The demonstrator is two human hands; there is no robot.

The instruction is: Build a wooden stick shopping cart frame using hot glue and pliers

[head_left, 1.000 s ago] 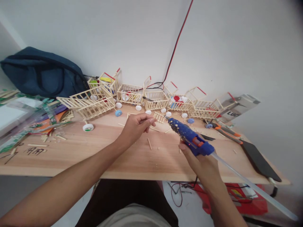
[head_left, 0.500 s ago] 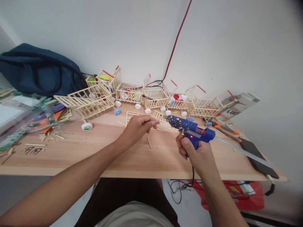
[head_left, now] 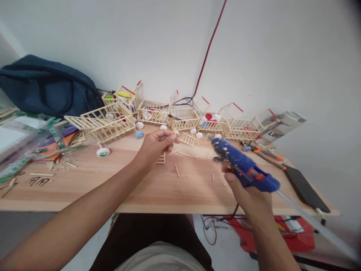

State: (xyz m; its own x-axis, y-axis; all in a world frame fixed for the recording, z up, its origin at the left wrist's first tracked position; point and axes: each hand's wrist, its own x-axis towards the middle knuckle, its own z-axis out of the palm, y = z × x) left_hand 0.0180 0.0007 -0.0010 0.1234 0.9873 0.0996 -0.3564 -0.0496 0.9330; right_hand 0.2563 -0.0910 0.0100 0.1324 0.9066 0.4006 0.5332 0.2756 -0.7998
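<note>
My right hand point(head_left: 248, 188) is wrapped round the handle of a blue glue gun point(head_left: 242, 162), its nozzle pointing up and left and a long clear glue stick out of its back. My left hand point(head_left: 159, 145) is pinched closed above the table; what sits between its fingertips is too small to name. Beneath that hand lies a small wooden stick frame point(head_left: 161, 159), partly hidden. A ladder-like stick panel point(head_left: 188, 139) lies just right of my left fingers. Loose short sticks point(head_left: 177, 170) are scattered between the hands.
Several small stick carts point(head_left: 184, 119) with bottle-cap wheels line the wall. A blue bag point(head_left: 50, 86) and plastic packets point(head_left: 25, 150) are at left. Orange-handled pliers point(head_left: 267, 156), a black phone-like slab point(head_left: 304, 188) and a grey box point(head_left: 284, 128) are at right.
The glue gun in my right hand has moved right and down, tilting more. My left hand has shifted slightly left and up, away from the nozzle.
</note>
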